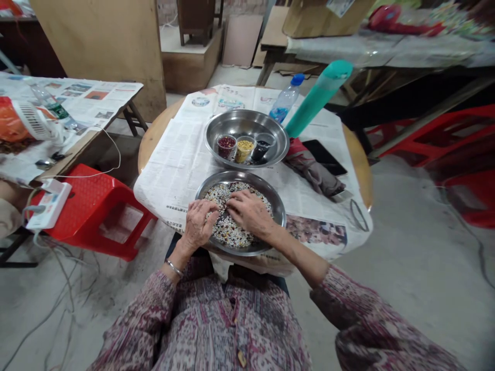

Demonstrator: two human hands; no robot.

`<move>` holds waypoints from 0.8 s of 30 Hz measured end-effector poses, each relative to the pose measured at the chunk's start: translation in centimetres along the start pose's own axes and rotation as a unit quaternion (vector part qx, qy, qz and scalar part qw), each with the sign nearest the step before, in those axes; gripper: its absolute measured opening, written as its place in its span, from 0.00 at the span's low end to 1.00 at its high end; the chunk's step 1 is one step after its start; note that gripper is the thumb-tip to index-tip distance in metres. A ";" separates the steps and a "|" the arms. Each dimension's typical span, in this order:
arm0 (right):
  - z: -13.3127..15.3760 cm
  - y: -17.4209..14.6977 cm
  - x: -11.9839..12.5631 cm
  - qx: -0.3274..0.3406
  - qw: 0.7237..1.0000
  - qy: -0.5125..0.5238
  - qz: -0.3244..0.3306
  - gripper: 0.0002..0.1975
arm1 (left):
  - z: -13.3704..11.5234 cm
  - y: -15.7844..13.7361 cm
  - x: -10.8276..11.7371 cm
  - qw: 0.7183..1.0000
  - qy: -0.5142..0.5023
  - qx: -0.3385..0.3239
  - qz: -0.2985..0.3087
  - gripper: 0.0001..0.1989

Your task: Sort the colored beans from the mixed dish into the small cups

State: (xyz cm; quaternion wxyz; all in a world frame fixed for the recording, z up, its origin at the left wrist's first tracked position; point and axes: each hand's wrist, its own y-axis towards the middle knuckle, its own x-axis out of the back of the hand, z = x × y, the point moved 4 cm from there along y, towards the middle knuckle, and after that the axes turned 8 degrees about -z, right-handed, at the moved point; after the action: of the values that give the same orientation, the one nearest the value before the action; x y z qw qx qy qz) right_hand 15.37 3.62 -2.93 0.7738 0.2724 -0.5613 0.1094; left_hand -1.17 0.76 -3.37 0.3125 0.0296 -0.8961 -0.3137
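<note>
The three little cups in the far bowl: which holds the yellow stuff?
The middle cup; the left cup holds dark red, the right cup something black.

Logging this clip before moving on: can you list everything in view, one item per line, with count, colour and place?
near tray: one, steel, table front edge, holding mixed grains
mixed grains: one spread, white, dark and reddish, in near tray
far tray: one, steel, behind near tray
small cups: three, holding red, yellow and dark grains, in far tray
newspaper: several sheets, white, covering round table
water bottle: one, clear with blue cap, behind far tray
flask: one, teal, right of bottle
phone: one, black, right of far tray
stool: one, red, left of table
power strip: one, white, on stool
left hand: on grains, near tray's left
right hand: on grains, fingers bent
</note>
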 end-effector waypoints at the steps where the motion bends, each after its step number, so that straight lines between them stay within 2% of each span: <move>1: -1.0 -0.3 0.4 -0.029 0.999 -0.015 -0.003 0.10 | 0.0 0.0 0.0 1.000 -0.001 -0.002 0.000 0.12; 3: -2.6 -1.2 1.2 -0.082 0.996 -0.035 -0.007 0.10 | 0.0 0.0 0.0 1.000 0.008 -0.002 0.001 0.13; 5: -3.2 -2.6 1.9 -0.104 0.994 -0.028 -0.012 0.09 | 0.0 0.0 -0.1 1.000 0.022 -0.007 -0.004 0.13; 8: -1.8 -4.6 2.0 -0.076 0.996 0.044 -0.010 0.10 | 0.1 0.0 -0.1 0.998 0.044 -0.025 -0.023 0.12; 11: 1.0 -5.3 0.9 -0.018 0.992 0.121 0.014 0.13 | 0.2 0.1 0.0 0.996 0.068 -0.032 -0.038 0.11; 15: 3.0 -3.3 -0.8 0.026 0.987 0.155 0.024 0.13 | 0.1 0.3 0.1 0.996 0.077 -0.024 -0.036 0.08; 21: 0.3 1.8 -0.6 -0.062 0.994 0.074 -0.044 0.15 | 0.4 0.4 0.2 0.999 0.032 -0.005 -0.038 0.06; 24: 0.2 3.4 -0.7 -0.053 0.997 0.043 -0.046 0.15 | 0.6 0.3 0.2 0.999 0.000 0.005 -0.054 0.10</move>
State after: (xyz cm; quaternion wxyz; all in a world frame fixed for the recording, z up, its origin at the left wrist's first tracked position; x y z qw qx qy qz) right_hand 13.35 6.47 -2.55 0.8147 0.2514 -0.5197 0.0551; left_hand -1.65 1.27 -3.48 0.2951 0.0796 -0.8948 -0.3255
